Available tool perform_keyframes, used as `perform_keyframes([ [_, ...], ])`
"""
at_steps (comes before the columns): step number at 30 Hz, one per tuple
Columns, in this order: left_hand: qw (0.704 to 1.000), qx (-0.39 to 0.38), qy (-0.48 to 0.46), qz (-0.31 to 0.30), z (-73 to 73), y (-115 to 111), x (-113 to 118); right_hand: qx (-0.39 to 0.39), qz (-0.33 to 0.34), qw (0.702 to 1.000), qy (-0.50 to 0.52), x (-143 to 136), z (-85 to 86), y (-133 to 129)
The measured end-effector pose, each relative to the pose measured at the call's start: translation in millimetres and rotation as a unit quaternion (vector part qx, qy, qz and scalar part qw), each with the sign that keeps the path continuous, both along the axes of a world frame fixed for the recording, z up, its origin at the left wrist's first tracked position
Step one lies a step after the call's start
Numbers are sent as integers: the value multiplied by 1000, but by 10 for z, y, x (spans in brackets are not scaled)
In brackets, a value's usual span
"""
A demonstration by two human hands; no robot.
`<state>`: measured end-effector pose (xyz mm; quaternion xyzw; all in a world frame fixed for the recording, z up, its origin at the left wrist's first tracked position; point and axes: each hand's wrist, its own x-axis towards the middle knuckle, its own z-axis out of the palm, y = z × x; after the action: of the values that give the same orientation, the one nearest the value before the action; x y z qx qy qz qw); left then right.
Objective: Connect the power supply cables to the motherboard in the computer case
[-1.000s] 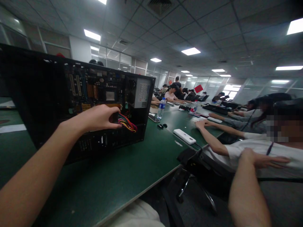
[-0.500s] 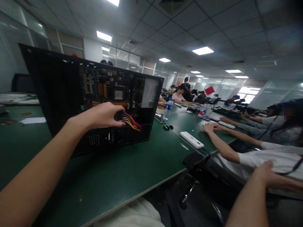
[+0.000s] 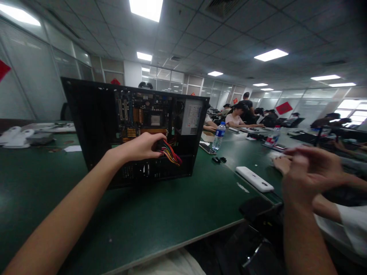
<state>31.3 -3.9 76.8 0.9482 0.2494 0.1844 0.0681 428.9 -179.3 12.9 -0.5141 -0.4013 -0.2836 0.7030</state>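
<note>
On the green table (image 3: 160, 206): I see the black computer case (image 3: 96, 114) standing left of centre in my head view, its open side turned towards me.
Inside the case: a circuit board (image 3: 149, 107) with pale slots and a square grey chip; at the upper right corner, a silver power supply (image 3: 191, 116) bearing a printed label.
My left hand (image 3: 145, 147): reaches across in front of the opening, thumb and fingers clamped on the cable bundle (image 3: 172, 153).
Bundle: red, orange, yellow and dark wires, looping out to the right of my grip, in front of the case's lower right part.
My right hand (image 3: 312, 172): raised at the right, well apart from the case, fingers bent; motion blur means I cannot tell whether the fingertips meet or hold anything.
Right of the case: a clear bottle with a blue label (image 3: 219, 136), small black pieces (image 3: 219, 160) near its foot, and a long white box (image 3: 254, 178) closer to me.
Behind my right hand: a co-worker's hand (image 3: 280, 164) on the table.
</note>
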Motion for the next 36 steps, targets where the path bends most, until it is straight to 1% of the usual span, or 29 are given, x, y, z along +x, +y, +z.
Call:
perform_keyframes([
  [1, 1000, -2, -3, -4, -1, -2, -1, 15, 83, 996, -38, -226, 88, 133],
  [2, 1000, -2, -5, -7, -2, -4, -2, -52, 192, 977, -74, -451, 170, 278],
  [3, 1000, 1, -8, -8, -2, -5, -3, -146, 284, 941, -112, -668, 243, 437],
  [4, 1000, 7, -11, -8, -1, -5, -4, -227, 350, 895, -155, -870, 306, 609],
  [5, 1000, 14, -13, -6, 1, -5, -6, -276, 390, 858, -190, -1055, 356, 793],
  [8, 999, 38, -26, 3, 11, -6, -18, -353, 500, 754, -239, -1482, 446, 1338],
  [9, 998, 45, -32, 11, 17, -5, -26, -371, 527, 726, -239, -1587, 463, 1489],
  [10, 998, 49, -39, 22, 23, -4, -37, -380, 546, 710, -232, -1676, 476, 1613],
  [11, 997, 53, -46, 32, 30, -2, -51, -383, 557, 702, -225, -1753, 486, 1707],
  [12, 996, 54, -53, 42, 36, 1, -68, -379, 561, 703, -218, -1819, 492, 1770],
  [15, 995, 53, -58, 55, 52, 14, -127, -345, 560, 723, -212, -1958, 482, 1825],
  [16, 996, 52, -52, 54, 55, 18, -145, -333, 566, 724, -212, -1986, 471, 1820],
  [17, 996, 52, -44, 54, 57, 21, -160, -325, 576, 719, -213, -2008, 459, 1813],
  [20, 996, 51, -33, 59, 57, 22, -180, -320, 618, 688, -207, -2036, 434, 1811],
  [22, 996, 54, -39, 61, 57, 20, -178, -316, 631, 679, -199, -2036, 432, 1825],
  [24, 996, 57, -45, 60, 58, 18, -173, -310, 630, 683, -200, -2030, 438, 1836],
  [29, 995, 54, -63, 54, 58, 20, -180, -317, 595, 703, -227, -2015, 443, 1824],
  [33, 993, 67, -81, 54, 41, 49, -189, -319, 598, 699, -228, -2017, 424, 1848],
  [36, 991, 73, -98, 51, 23, 77, -179, -304, 592, 714, -219, -2008, 417, 1889],
])
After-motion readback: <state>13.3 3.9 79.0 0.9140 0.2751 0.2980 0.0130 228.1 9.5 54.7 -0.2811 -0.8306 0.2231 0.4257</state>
